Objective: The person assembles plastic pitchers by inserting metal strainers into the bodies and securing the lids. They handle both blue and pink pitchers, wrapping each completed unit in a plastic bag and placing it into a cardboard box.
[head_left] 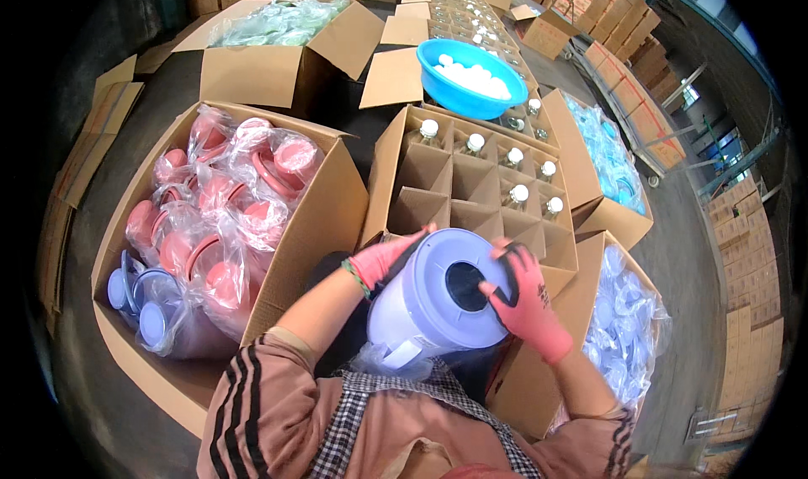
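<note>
A lavender plastic jug (396, 302) with a side handle leans in front of my body, its round end with a dark round centre turned up. My left hand (391, 258), in a pink glove with dark fingertips, grips the jug's far left rim. On the other side my right hand (528, 302), gloved the same way, holds the right rim, its thumb reaching over the round end. Crumpled clear plastic wrap (391, 363) hangs around the jug's lower part. Just beyond it stands a divided carton (383, 184) holding several white-capped glass bottles (474, 146) among bare compartments.
To the left, a carton (316, 218) holds bagged pink and lavender jugs. Cartons of bagged lavender pieces (619, 327) and light-blue pieces (602, 151) line the right. A blue basin (438, 87) of white caps rests on the cartons ahead; green bagged pieces (282, 20) lie far left.
</note>
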A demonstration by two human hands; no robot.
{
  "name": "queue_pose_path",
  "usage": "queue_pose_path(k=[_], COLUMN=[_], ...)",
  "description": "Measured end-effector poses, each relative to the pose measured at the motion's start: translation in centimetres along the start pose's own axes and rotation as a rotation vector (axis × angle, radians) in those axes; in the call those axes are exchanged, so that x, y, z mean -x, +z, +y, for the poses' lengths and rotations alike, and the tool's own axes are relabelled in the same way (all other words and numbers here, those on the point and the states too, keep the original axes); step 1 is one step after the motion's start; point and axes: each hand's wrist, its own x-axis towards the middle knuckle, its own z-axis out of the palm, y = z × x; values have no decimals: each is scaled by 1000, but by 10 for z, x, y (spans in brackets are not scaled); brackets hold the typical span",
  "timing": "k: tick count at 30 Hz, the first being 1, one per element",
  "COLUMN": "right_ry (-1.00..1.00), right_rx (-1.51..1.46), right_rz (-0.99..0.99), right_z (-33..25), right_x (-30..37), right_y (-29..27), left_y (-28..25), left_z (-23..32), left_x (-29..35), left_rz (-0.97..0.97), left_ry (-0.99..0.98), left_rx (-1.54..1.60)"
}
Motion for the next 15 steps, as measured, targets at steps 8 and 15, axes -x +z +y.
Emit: queue_pose_path(k=[8, 15], right_ry=[-459, 196], right_rx=[488, 338], right_rz=[-564, -366], right_z=[-14, -8], right_x=[-27, -38], right_y=[-21, 17], left_y=[-31, -45], left_z=[-30, -21], left_x=[-7, -7], left_rz=[-17, -94], left_ry=[8, -59], left_rx=[-123, 442])
